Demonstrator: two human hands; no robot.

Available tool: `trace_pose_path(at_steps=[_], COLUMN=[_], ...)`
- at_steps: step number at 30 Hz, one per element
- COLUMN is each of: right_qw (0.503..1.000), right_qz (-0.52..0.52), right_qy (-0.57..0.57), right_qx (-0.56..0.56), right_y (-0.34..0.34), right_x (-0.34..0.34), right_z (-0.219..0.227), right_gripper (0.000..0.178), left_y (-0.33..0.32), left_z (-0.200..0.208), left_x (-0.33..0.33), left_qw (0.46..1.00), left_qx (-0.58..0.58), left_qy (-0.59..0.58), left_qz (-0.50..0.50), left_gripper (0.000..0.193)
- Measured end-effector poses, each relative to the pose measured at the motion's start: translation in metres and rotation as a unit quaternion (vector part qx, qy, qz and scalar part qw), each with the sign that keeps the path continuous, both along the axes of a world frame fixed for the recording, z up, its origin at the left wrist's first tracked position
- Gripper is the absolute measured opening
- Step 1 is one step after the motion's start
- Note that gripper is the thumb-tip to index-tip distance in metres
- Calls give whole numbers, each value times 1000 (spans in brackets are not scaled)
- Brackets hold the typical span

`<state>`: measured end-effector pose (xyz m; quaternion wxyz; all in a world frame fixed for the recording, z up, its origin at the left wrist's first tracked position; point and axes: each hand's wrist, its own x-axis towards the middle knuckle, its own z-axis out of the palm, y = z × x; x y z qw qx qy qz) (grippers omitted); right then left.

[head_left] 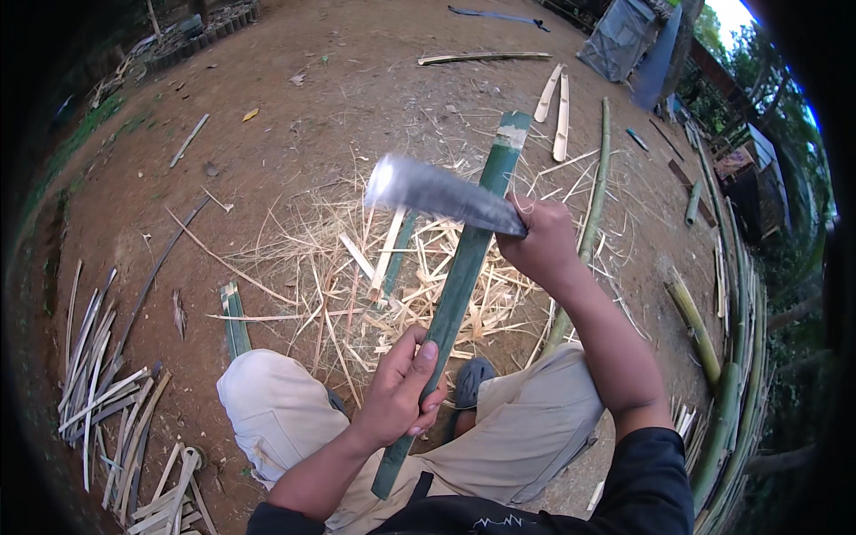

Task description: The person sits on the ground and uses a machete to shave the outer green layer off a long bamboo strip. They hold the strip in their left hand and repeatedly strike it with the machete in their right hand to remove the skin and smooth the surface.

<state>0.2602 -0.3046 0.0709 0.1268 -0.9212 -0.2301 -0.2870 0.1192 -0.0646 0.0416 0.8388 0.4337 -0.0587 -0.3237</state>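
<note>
My left hand (399, 389) grips a long split-bamboo slat (456, 278), green side up, by its lower part. The slat slants up and away to the right, and a pale scraped band shows near its far end. In my right hand (544, 239) is a machete (437, 191); its handle is hidden in the fist. The broad blade points left across the upper part of the slat, its tip blurred and shiny. From this angle I cannot tell whether the edge touches the bamboo. A thin curled shaving stands beside my right hand.
Bamboo shavings (481, 308) litter the dirt around my feet. Split strips (89, 357) lie piled at the left. A long green pole (596, 205) runs along the ground right of centre, and several more poles (727, 419) line the right side. Pale split pieces (562, 120) lie farther off.
</note>
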Motion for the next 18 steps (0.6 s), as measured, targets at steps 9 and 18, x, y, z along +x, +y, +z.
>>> trace_pose_path(at_steps=[9, 18], right_qw=[1000, 944], right_qz=[-27, -189], right_qy=[7, 120], right_qx=[4, 243], right_y=[-2, -27], right_x=[9, 25], right_z=[9, 7], right_gripper=[11, 34], left_y=[5, 7], left_z=[-1, 8], left_x=[-1, 4], left_qw=[999, 1000], left_qx=[-23, -17], left_qy=[25, 14], left_qz=[6, -16], left_gripper=[20, 29])
